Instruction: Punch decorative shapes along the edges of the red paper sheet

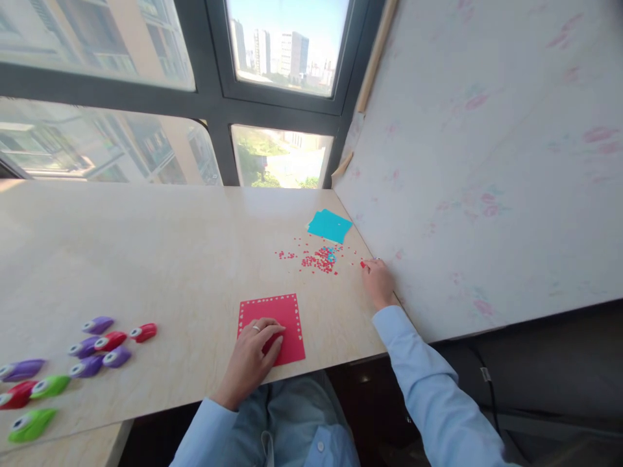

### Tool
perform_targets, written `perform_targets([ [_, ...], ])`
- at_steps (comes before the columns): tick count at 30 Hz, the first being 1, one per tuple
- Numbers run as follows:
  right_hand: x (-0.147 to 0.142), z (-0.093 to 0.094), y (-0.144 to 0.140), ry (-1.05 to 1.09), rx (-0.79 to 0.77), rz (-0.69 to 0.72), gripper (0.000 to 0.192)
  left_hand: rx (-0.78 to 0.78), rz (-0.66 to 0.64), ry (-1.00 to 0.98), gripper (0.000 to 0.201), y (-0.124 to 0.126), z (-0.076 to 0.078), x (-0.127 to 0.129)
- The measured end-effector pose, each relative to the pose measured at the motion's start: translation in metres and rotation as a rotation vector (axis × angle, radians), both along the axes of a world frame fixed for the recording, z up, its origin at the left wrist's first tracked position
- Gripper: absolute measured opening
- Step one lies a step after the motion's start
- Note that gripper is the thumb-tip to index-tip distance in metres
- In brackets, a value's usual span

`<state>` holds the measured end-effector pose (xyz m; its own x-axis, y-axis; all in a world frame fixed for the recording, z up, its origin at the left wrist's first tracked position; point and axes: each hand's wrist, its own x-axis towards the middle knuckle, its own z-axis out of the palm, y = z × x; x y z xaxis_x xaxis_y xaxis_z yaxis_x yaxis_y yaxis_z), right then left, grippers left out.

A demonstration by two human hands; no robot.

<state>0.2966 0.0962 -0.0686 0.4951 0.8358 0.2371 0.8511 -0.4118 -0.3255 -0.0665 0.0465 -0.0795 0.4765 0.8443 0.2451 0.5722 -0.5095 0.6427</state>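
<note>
A sheet of red paper (287, 347) lies near the table's front edge, with small punched holes, some heart-shaped, along its top and both sides. Across its lower left part rests my left hand (253, 357), open, a ring on one finger. Far to the right, beside the wall, my right hand (378, 284) is low over the tabletop. Its fingers are closed on a small red paper piece (363, 264), of which only the end shows. Between the hands and further back lies a scatter of tiny red paper cut-outs (316, 261), with a few blue cut-outs (331, 254) among them.
Blue paper sheets (329, 226) lie behind the cut-outs, near the wall. Several purple, red and green craft punches (111, 340) stand at the left front of the table (160, 253). A flower-patterned wall (467, 162) bounds the right side; windows stand behind.
</note>
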Motion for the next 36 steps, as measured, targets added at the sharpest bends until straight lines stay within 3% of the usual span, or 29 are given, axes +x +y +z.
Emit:
perform_targets([
  [7, -0.014, -0.009, -0.009, -0.162, -0.017, -0.028, 0.038, 0.006, 0.018, 0.006, 0.02, -0.002, -0.001, 0.0],
  [16, -0.024, -0.003, -0.018, -0.382, -0.253, 0.01, 0.048, 0.01, 0.021, -0.013, 0.019, -0.002, -0.001, 0.0],
  [21, -0.027, 0.009, -0.009, -0.468, -0.422, 0.084, 0.05, 0.002, 0.012, -0.026, 0.02, -0.002, 0.0, 0.001],
  [26, -0.049, 0.015, 0.01, -0.485, -0.557, 0.029, 0.046, 0.002, 0.02, -0.048, 0.021, -0.003, 0.001, 0.0],
  [36, -0.055, 0.024, 0.034, -0.41, -0.585, 0.111, 0.027, -0.057, 0.025, -0.108, 0.018, -0.006, 0.003, -0.001],
])
